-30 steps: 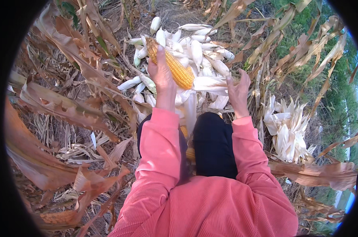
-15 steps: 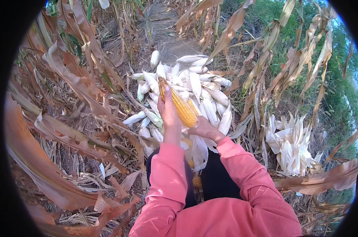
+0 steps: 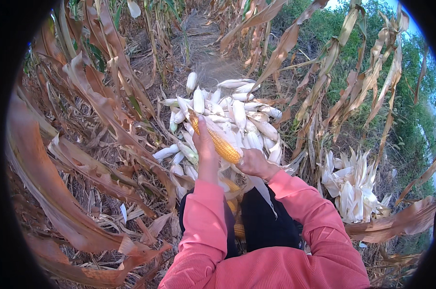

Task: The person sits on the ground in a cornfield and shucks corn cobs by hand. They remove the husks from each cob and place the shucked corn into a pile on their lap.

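My left hand (image 3: 205,146) grips a yellow ear of corn (image 3: 220,141) along its upper part, the ear slanting down to the right. At the ear's lower end my right hand (image 3: 252,164) holds the base and a pale husk (image 3: 262,189) that hangs down from it. Both arms wear pink sleeves. Just beyond the hands lies a pile of unhusked white ears (image 3: 227,115). Below the hands, between my arms, a black container (image 3: 261,221) shows a few yellow ears at its left side.
Dry brown corn stalks and leaves (image 3: 97,120) crowd the left side and the right. A heap of stripped pale husks (image 3: 350,185) lies on the right. A bare dirt path (image 3: 206,53) runs away past the pile.
My right hand has come from open beside the pile onto the base of the ear and has taken the husk. The view has tilted up, so hands and pile sit lower.
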A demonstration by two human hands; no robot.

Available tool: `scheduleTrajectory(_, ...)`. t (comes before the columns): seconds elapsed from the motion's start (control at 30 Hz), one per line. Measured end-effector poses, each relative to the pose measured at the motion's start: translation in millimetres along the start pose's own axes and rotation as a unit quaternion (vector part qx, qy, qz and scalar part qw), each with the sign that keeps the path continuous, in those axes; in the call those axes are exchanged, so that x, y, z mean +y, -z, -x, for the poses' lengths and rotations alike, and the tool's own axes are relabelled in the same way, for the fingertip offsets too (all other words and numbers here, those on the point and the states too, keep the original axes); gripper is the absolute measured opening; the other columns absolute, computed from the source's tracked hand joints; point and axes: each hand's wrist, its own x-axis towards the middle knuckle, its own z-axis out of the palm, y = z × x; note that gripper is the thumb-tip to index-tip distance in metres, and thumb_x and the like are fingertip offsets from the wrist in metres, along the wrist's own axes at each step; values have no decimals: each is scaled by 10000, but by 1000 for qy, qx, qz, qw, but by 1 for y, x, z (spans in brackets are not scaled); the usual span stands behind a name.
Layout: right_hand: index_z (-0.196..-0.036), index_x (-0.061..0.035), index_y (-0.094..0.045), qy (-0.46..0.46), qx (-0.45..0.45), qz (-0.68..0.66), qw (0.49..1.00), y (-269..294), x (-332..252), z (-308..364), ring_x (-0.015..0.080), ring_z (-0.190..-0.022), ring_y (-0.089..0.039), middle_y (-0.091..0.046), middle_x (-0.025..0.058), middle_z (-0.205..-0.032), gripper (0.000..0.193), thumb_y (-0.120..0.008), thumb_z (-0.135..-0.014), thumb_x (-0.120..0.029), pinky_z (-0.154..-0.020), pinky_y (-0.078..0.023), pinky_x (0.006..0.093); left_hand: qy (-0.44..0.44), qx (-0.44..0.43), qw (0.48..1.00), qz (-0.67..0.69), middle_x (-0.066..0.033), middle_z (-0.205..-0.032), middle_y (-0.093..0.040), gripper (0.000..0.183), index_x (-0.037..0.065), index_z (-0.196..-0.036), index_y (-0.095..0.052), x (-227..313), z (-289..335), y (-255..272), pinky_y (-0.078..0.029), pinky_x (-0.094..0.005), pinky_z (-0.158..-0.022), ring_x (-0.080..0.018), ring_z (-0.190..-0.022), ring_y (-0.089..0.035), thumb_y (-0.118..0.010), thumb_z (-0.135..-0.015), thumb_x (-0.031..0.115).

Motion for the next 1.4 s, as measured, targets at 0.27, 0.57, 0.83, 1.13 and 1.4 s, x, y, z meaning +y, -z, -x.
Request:
scheduleTrajectory(0.27,-809,-37,-619,54,-18,55,997,18,-9,3,392,-621,-608,-611,196,-641,194,-615,-724,-212,-580,-484,474,76,-25,996,46,-119,-1037,-588,650,-28,-1227,-467,15,10,-6,-533,-348,-724,-231,-855,-621,-584,-862,497)
scheduleTrajectory(0.57,-841,-41,-609,134,-80,63,986,24,25,12,391,-613,-594,-592,163,-597,249,-684,-675,-210,-574,-469,477,221,-135,963,79,-121,-1079,-604,529,36,-1226,-503,11,29,-17,-521,-358,-831,-223,-945,-617,-560,-900,449)
scheduleTrajectory(0.83,-1128,16,-610,-180,281,-325,885,95,78,33,152,-845,-602,-674,88,-949,404,-703,-820,-228,-797,-461,290,204,-147,964,89,-139,-1023,-581,522,59,-1213,-467,5,16,-6,-560,-462,-667,-304,-833,-640,-593,-880,441)
scheduleTrajectory(1.13,-1270,-169,-396,-603,172,495,601,249,198,218,355,-1244,-391,-453,123,-1321,654,-723,-713,-272,-919,-354,605,132,-51,986,89,-124,-923,-616,441,44,-1135,-515,22,10,-3,-562,-410,-676,-248,-789,-633,-664,-847,344)
scheduleTrajectory(1.4,-1358,-14,-352,-300,203,47,931,138,144,120,311,-1206,-466,-526,194,-1243,733,-706,-774,-280,-1023,-352,431,125,-86,988,30,-112,-982,-615,379,2,-1134,-540,11,17,-11,-543,-371,-798,-213,-892,-623,-671,-850,216)
